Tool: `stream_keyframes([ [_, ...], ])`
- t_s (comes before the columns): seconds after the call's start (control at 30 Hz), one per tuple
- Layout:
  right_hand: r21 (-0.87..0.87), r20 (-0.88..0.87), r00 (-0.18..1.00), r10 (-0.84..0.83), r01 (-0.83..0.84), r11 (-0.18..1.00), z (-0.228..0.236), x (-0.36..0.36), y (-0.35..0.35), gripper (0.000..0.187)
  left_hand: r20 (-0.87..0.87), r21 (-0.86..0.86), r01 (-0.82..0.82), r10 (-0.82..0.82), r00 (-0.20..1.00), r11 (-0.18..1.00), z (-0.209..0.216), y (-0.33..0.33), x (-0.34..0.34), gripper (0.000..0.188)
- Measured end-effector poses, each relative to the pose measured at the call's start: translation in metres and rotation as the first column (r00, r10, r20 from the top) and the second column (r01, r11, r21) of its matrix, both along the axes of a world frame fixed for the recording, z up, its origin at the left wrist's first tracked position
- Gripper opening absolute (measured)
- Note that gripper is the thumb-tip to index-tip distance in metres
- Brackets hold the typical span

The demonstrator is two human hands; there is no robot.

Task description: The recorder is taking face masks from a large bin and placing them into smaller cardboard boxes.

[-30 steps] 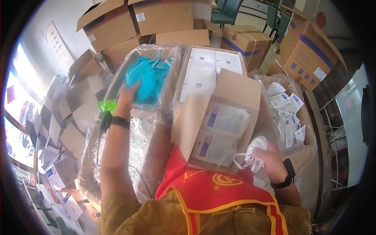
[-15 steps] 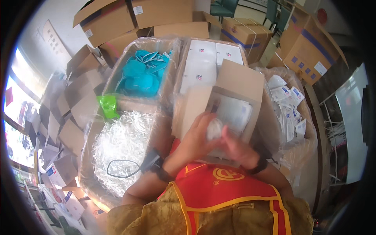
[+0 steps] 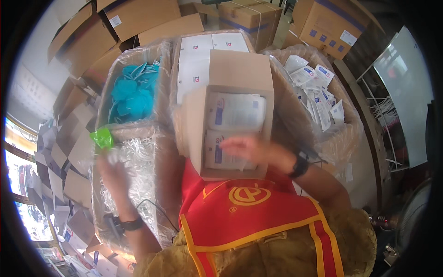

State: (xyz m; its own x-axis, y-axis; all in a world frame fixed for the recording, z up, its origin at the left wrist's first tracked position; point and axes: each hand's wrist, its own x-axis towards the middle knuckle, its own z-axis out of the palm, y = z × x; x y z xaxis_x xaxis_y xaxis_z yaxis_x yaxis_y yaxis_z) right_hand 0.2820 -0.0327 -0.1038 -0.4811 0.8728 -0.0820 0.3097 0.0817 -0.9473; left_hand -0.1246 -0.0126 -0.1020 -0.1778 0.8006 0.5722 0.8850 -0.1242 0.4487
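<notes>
Over a carton of white strips [image 3: 138,173], my left hand [image 3: 113,175] is smeared by motion. Its fingers are too blurred to tell whether they hold anything. A green plastic piece [image 3: 102,137] lies just beyond it at the carton's edge. My right hand [image 3: 251,150] reaches over the open cardboard box [image 3: 196,124] in front of my body, fingers stretched out and holding nothing I can see. Inside that box, white packets with blue print [image 3: 236,112] lie flat in two stacks. My right hand partly covers the nearer stack.
A plastic-lined carton of teal cup-shaped pieces [image 3: 134,99] stands far left. White boxes [image 3: 194,69] fill a carton behind the open box. More loose packets [image 3: 318,94] fill a lined carton at right. Folded cardboard [image 3: 85,159] leans at left; large cartons [image 3: 251,21] stand behind.
My hands have parted: the left swung over to the white strips, while the right stayed above the box. A whitish thing between them earlier no longer shows there. The head view has shifted.
</notes>
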Motion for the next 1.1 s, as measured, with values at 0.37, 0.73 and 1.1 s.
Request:
stream_keyframes([
  [0.37,0.275,0.657,0.751,-0.068,-0.154,0.949,-0.076,-0.024,0.057,0.034,0.249,-0.160,0.220,-0.177,0.952,0.962,-0.017,-0.005,0.039,0.038],
  [0.73,0.338,0.260,0.955,-0.144,0.050,0.940,-0.031,-0.014,0.006,0.021,0.404,-0.262,0.631,-0.511,0.759,0.731,-0.005,-0.015,0.174,0.034],
  [1.1,0.485,0.157,0.966,-0.206,0.106,0.868,0.015,-0.009,0.004,0.015,0.118,0.059,0.707,-0.708,0.696,0.705,0.013,0.000,0.205,0.008],
])
